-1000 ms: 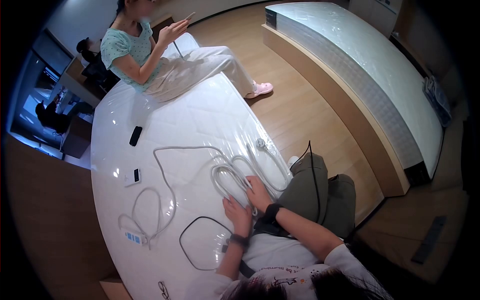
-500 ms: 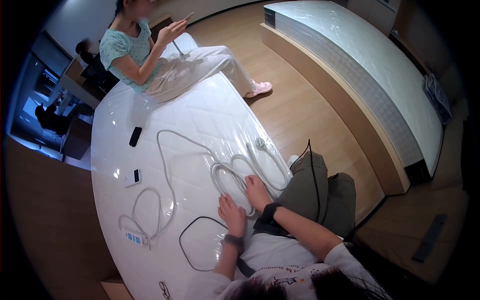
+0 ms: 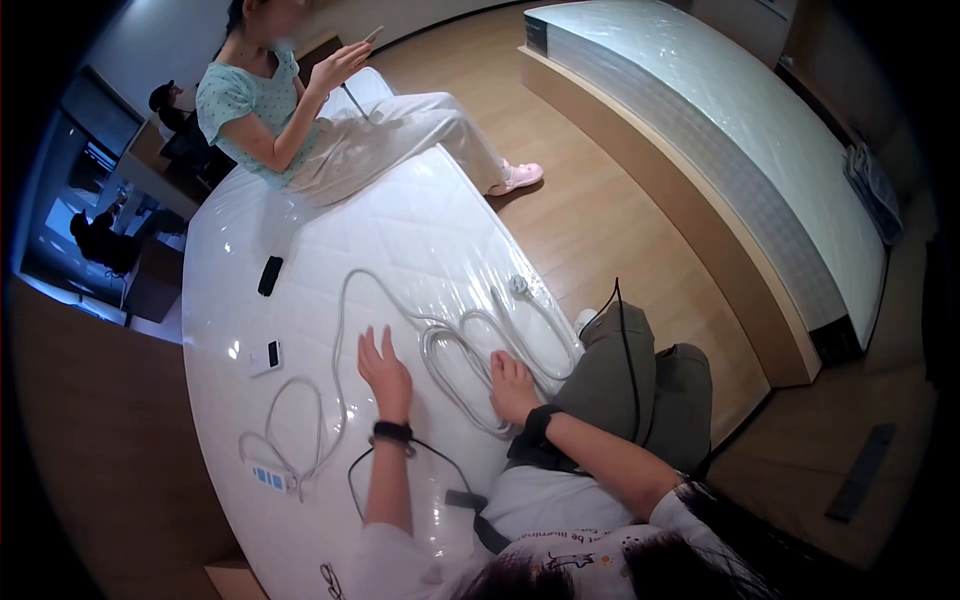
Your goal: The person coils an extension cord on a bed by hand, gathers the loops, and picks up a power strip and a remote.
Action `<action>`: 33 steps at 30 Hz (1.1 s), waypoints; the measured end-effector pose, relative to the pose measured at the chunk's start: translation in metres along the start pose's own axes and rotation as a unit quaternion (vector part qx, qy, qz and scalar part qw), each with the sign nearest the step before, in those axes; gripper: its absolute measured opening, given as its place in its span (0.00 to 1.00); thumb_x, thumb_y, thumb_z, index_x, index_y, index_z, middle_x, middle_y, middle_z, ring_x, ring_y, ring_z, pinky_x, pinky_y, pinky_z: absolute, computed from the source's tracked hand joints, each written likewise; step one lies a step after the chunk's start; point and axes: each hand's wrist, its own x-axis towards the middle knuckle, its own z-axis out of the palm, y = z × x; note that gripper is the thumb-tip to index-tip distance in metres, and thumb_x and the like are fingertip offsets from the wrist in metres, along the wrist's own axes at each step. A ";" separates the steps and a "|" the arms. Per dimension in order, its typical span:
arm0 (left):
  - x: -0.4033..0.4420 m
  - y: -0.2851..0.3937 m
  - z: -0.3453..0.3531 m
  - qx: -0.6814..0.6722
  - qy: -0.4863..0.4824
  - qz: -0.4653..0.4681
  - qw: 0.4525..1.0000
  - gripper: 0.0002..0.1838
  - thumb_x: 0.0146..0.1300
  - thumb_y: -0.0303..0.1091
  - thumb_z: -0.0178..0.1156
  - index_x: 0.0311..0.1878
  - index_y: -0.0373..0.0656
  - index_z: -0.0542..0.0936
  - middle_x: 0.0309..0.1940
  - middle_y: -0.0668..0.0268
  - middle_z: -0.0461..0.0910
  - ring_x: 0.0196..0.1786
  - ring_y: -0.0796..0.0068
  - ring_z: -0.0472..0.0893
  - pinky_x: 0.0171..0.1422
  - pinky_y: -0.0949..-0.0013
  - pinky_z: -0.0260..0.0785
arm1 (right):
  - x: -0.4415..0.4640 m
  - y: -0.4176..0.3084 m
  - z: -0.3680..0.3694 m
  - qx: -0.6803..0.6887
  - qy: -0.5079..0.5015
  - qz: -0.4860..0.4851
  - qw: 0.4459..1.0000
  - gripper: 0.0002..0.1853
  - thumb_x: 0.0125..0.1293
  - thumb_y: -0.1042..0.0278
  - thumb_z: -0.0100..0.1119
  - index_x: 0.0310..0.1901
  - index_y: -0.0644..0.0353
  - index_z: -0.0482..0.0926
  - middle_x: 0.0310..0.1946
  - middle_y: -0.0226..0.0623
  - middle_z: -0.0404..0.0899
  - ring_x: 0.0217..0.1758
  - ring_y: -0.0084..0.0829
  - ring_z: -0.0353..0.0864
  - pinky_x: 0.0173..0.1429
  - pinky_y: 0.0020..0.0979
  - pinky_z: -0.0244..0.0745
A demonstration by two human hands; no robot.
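A white extension cord (image 3: 341,365) lies over the plastic-covered mattress, with part of it gathered in long loops. My right hand (image 3: 513,388) has its fingers curled over the looped cable at the near end of the bundle. Left of the loops, my left hand (image 3: 384,372) is raised with fingers apart and nothing visible in it; the single cable run passes just beyond its fingertips. The plug (image 3: 518,285) rests near the mattress edge. At the other end, the power strip (image 3: 269,478) with blue-marked sockets lies beside a loose loop of cable.
On the mattress (image 3: 235,330) are a black object (image 3: 270,276), a small white device (image 3: 267,357) with a dark screen and a thin black cable (image 3: 357,490). A person (image 3: 262,120) sits at the far end holding a phone. Another wrapped mattress (image 3: 690,110) stands right.
My left hand has left the cable loops, moved left and forward, and spread its fingers. The single cable run has shifted a little. My right hand stays at the loops.
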 end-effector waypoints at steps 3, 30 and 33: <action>0.046 -0.026 0.011 0.053 -0.064 0.075 0.994 0.36 0.45 0.12 0.46 0.61 0.50 0.65 0.63 0.54 0.55 0.68 0.53 0.52 0.67 0.48 0.43 | 0.001 -0.001 -0.001 0.004 -0.012 0.009 1.000 0.30 0.51 0.74 0.45 0.59 0.71 0.58 0.58 0.47 0.58 0.55 0.44 0.62 0.58 0.41 0.58; 0.088 -0.021 0.004 0.094 -0.115 0.105 0.983 0.13 0.61 0.37 0.52 0.47 0.45 0.70 0.25 0.61 0.76 0.32 0.59 0.77 0.37 0.54 0.67 | -0.001 -0.001 0.001 -0.002 -0.026 0.029 0.999 0.28 0.54 0.74 0.42 0.60 0.69 0.58 0.59 0.44 0.58 0.58 0.42 0.61 0.59 0.40 0.59; 0.094 -0.001 0.002 0.080 -0.151 0.084 0.982 0.13 0.64 0.40 0.48 0.46 0.44 0.68 0.20 0.59 0.75 0.25 0.54 0.76 0.26 0.56 0.66 | 0.000 0.002 0.003 0.011 -0.042 0.034 0.998 0.33 0.49 0.73 0.50 0.61 0.69 0.56 0.59 0.46 0.56 0.59 0.45 0.59 0.61 0.41 0.57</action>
